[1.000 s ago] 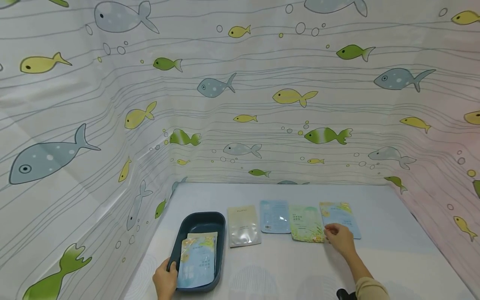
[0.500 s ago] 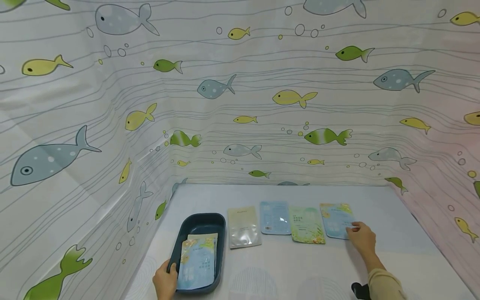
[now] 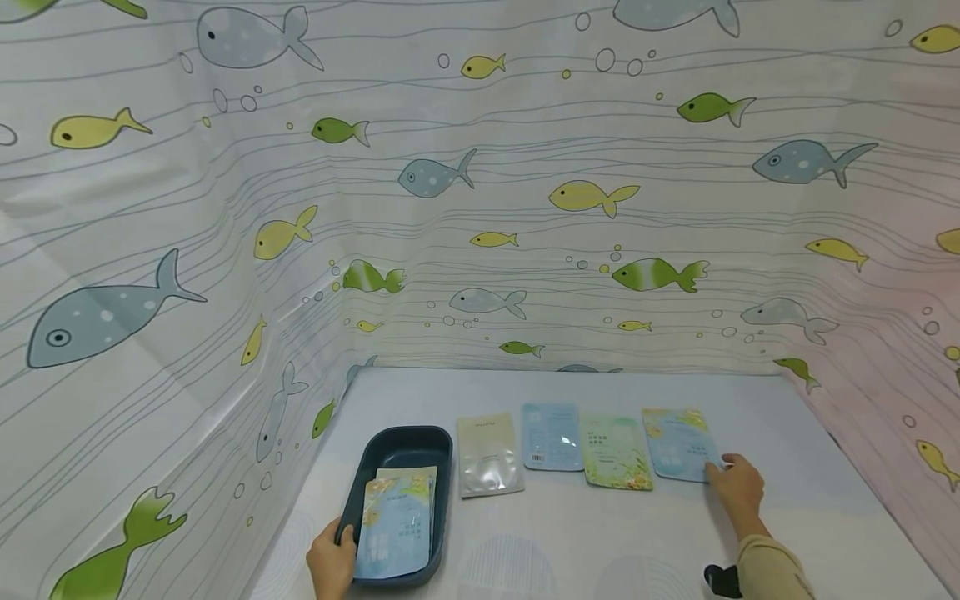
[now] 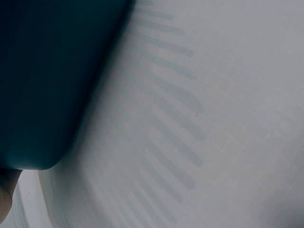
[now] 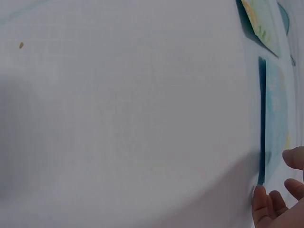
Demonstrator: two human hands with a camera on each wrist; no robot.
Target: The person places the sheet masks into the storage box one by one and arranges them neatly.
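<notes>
My left hand [image 3: 332,558] grips the left rim of a dark blue oblong tray [image 3: 444,517], thumb over the edge. Inside the tray lies a stack of sachets, a blue floral one [image 3: 393,529] on top. In the left wrist view, a bit of that hand [image 4: 5,197] shows under the tray wall [image 4: 52,85]. My right hand [image 3: 738,492] is at the lower right corner of a blue floral sachet [image 3: 678,446] on the table. The right wrist view has that hand's [image 5: 280,204] fingers by the sachet's [image 5: 275,118] corner, thumb apart from them.
Left of that sachet, in a row, lie a green sachet [image 3: 617,450], a pale blue one [image 3: 552,437] and a silvery beige one [image 3: 489,454]. Fish-printed sheeting [image 3: 420,225] walls the white table [image 3: 570,533] at the back and sides.
My right hand has moved right, from between the green and blue floral sachets to the blue one's lower right corner. My left hand keeps its grip on the tray.
</notes>
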